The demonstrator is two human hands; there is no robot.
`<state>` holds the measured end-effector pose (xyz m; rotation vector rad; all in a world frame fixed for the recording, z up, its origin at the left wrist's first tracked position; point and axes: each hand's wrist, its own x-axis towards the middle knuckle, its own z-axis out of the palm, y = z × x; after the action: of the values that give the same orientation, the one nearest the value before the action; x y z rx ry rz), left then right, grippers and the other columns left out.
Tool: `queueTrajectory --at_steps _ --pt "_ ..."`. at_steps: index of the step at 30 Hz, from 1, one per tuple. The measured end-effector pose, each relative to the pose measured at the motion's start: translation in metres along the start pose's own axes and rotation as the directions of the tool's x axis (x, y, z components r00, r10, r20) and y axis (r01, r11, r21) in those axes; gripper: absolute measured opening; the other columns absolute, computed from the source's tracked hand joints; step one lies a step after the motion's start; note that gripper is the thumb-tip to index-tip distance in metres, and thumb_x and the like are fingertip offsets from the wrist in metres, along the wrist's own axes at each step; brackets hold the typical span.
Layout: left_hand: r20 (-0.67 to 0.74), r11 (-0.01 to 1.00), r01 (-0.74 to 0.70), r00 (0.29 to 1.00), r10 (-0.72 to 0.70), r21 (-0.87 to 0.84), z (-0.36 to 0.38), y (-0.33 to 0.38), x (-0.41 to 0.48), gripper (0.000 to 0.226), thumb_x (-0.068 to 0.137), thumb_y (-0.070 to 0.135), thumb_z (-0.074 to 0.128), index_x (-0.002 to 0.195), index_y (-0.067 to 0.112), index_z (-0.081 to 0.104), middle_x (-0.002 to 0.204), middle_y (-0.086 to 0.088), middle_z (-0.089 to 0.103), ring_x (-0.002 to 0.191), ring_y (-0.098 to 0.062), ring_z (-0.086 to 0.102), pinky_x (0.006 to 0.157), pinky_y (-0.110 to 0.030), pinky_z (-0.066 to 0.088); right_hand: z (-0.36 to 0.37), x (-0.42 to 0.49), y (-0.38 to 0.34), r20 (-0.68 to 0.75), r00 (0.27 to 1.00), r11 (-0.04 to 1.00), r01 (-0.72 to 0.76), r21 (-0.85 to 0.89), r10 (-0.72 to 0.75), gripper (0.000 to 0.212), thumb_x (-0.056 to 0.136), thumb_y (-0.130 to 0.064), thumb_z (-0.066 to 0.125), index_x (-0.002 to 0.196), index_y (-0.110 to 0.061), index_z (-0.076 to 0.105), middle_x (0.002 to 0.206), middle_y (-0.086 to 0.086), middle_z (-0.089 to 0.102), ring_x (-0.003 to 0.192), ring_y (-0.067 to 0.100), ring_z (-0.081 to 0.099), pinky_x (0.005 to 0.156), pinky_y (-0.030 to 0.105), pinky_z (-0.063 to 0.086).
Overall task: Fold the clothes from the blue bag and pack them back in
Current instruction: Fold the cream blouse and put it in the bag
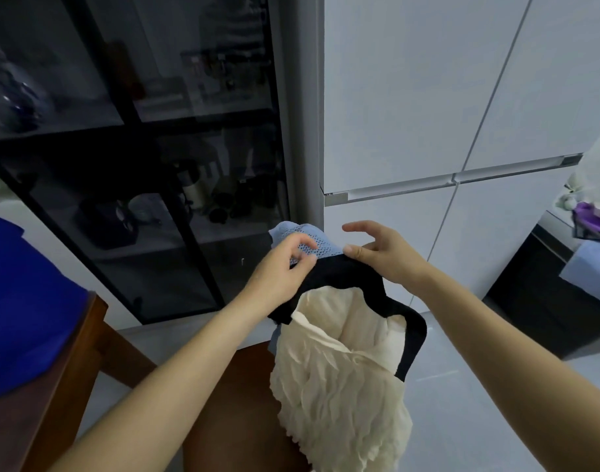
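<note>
A bundle of clothes hangs in the air at centre: a light blue mesh knit piece on top, a black garment under it, and a crinkled cream garment dangling below. My left hand pinches the light blue knit and holds the bundle's upper edge. My right hand is beside it, thumb on the black garment's top edge, fingers spread and relaxed. The blue bag lies on the wooden table at the left.
A wooden table edge is at lower left, and a brown chair seat sits under the clothes. A dark glass cabinet stands behind, white cupboard doors at the right. A cluttered counter is at far right.
</note>
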<state>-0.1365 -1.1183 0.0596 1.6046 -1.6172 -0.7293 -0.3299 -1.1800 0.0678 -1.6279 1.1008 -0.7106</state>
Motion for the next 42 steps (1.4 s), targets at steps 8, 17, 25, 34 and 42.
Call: queueTrajectory --at_steps 8,17,25,34,42 --pt "0.001 0.795 -0.206 0.968 0.250 0.571 0.004 0.006 -0.017 0.014 0.088 0.025 0.053 0.100 0.030 0.058 0.098 0.009 0.061 0.089 -0.019 0.060 0.068 -0.037 0.048 0.004 -0.007 0.016 0.078 0.997 0.999 0.020 0.041 -0.023 0.050 0.080 -0.029 0.075 0.124 -0.023 0.053 0.080 0.002 0.065 0.067 0.002 0.061 0.066 0.013 0.046" --pt "-0.386 0.902 -0.062 0.890 0.243 0.426 -0.048 0.020 -0.038 0.009 0.089 0.017 0.055 0.096 0.020 0.058 0.091 0.011 0.061 0.080 -0.008 0.057 0.066 -0.030 0.046 0.007 -0.032 0.062 -0.031 0.999 0.546 -0.007 -0.838 -0.035 0.021 0.086 -0.034 0.054 0.099 -0.019 0.062 0.107 -0.004 0.053 0.094 0.021 0.057 0.063 0.028 0.036" --pt "-0.476 0.800 0.173 0.866 0.155 0.574 -0.105 -0.005 -0.093 0.016 0.094 0.020 0.049 0.107 0.017 0.058 0.099 0.001 0.060 0.086 -0.018 0.060 0.072 -0.037 0.050 0.022 -0.042 -0.016 -0.084 0.983 0.468 0.002 -0.884 -0.164 0.036 0.092 -0.024 0.041 0.126 -0.032 0.050 0.094 0.005 0.065 0.088 0.031 0.060 0.064 0.033 0.043" --pt "-0.391 0.917 0.347 0.830 -0.397 -0.195 -0.182 -0.005 -0.181 0.030 0.102 0.022 0.035 0.125 0.015 0.052 0.099 -0.009 0.066 0.073 -0.021 0.068 0.052 -0.031 0.047 0.086 -0.085 -0.120 0.362 0.923 0.984 0.164 -0.070 -0.128 0.032 0.086 0.000 0.061 0.087 -0.029 0.073 0.084 0.004 0.073 0.087 0.019 0.069 0.078 0.024 0.055" --pt "-0.450 0.992 0.120 0.888 -0.091 0.035 -0.250 -0.022 -0.291 0.026 0.083 0.000 0.063 0.102 0.018 0.058 0.092 0.002 0.066 0.079 -0.003 0.064 0.070 -0.020 0.051 0.180 -0.133 -0.143 -0.034 0.821 0.721 0.479 -0.500 -0.569 0.019 0.076 0.003 0.065 0.090 -0.008 0.071 0.075 -0.011 0.062 0.082 0.012 0.064 0.069 0.017 0.040"
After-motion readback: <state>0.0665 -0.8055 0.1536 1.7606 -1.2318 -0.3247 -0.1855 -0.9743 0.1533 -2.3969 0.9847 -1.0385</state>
